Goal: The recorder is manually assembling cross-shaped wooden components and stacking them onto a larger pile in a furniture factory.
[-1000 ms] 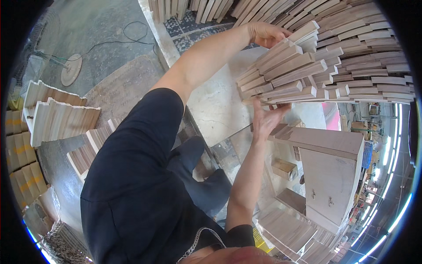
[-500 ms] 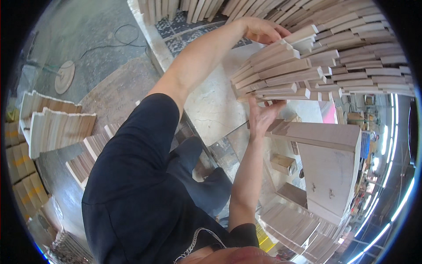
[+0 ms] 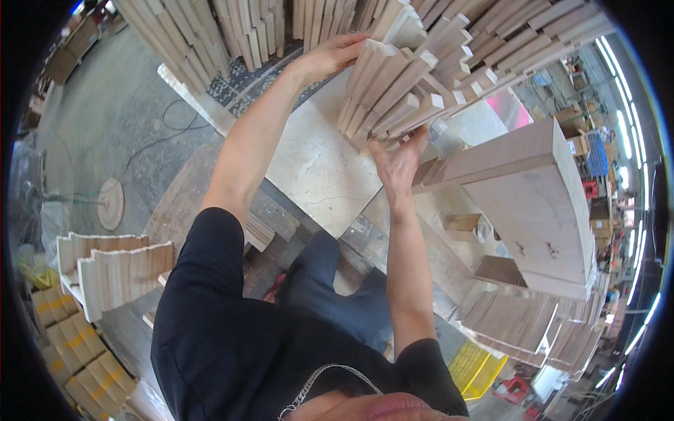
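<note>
A bundle of pale wooden strips (image 3: pixel 390 88) stands on end on the light worktop, its ends uneven. My left hand (image 3: pixel 333 56) lies along the far left side of the bundle, fingers pressed against the wood and their tips hidden behind it. At the near right side my right hand (image 3: pixel 399 163) grips the bundle low down, with thumb and fingers spread around its lower edge. Between them the two hands clasp the strips. Part of the bare worktop board (image 3: pixel 326 175) shows in front of the bundle.
More rows of wooden strips (image 3: pixel 246 28) stand behind. To the right is a pale wooden machine housing (image 3: pixel 526 189), with a small wooden box (image 3: pixel 467 226) beside it. Stacked boards (image 3: pixel 505 316) and a yellow crate (image 3: pixel 477 368) lie nearer. Cut pieces (image 3: pixel 126 274) stand on the left.
The view has turned, so the surroundings shift in the picture. The bundle now looks more upright and sits further left in view, with both hands still on it.
</note>
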Action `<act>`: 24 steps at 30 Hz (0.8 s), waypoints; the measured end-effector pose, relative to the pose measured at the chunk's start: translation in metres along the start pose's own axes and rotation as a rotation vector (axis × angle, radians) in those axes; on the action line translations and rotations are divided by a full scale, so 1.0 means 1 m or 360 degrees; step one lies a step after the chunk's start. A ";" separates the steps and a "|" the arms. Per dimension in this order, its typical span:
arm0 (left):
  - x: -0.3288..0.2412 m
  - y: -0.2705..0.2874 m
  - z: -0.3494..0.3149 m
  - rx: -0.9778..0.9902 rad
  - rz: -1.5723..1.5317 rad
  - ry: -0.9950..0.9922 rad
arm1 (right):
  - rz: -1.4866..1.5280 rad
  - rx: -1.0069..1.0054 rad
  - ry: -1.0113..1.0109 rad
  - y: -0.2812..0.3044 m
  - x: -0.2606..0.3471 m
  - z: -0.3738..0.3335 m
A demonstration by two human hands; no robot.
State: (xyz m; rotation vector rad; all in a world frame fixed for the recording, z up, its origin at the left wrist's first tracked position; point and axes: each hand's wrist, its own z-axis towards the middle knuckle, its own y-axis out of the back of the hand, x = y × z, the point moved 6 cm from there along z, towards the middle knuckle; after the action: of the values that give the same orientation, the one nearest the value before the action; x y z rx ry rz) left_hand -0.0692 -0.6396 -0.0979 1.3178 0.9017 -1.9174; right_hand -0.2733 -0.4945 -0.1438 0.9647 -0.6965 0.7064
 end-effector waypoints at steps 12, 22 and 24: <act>0.027 0.016 0.027 0.0270 -0.0104 0.0246 | -0.0117 -0.0059 0.0006 0.007 0.010 -0.001; 0.052 0.023 0.049 -0.0048 0.0354 -0.0393 | -0.0117 -0.0100 0.0142 0.008 0.006 0.001; 0.055 0.025 0.050 -0.0044 0.0287 -0.0299 | -0.0172 -0.0159 0.0153 0.008 0.007 -0.002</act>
State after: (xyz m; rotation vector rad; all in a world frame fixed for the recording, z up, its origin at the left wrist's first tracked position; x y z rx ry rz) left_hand -0.0914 -0.7014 -0.1412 1.1399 0.6892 -1.8457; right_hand -0.2753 -0.4882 -0.1350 0.8643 -0.5853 0.6130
